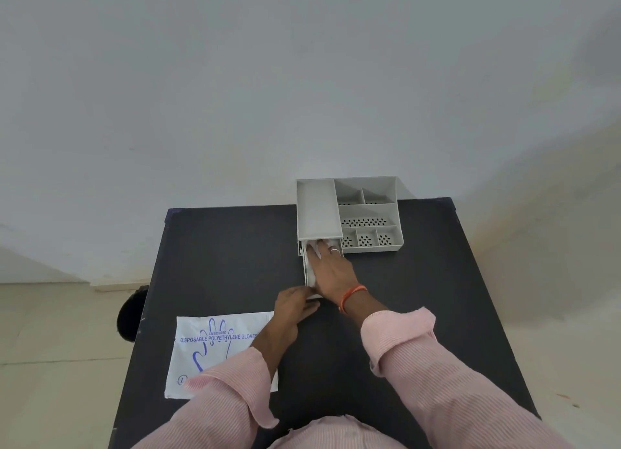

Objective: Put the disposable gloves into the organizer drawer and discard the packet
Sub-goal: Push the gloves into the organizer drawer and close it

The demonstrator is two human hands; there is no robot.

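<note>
A grey organizer [349, 213] stands at the back of the black table [221, 263]. Its drawer [306, 270] is pulled out toward me. My right hand [331, 270] lies flat inside the drawer, fingers spread, pressing on the clear disposable gloves [312, 247], which show only at its left. My left hand [294, 305] grips the drawer's front end. The white glove packet [215, 351], printed with a blue hand, lies flat at the front left, partly under my left sleeve.
The organizer's open compartments [366, 220] with perforated bottoms hold nothing I can see. A pale wall rises right behind the table. A dark round object [129, 314] sits past the table's left edge, over the tiled floor.
</note>
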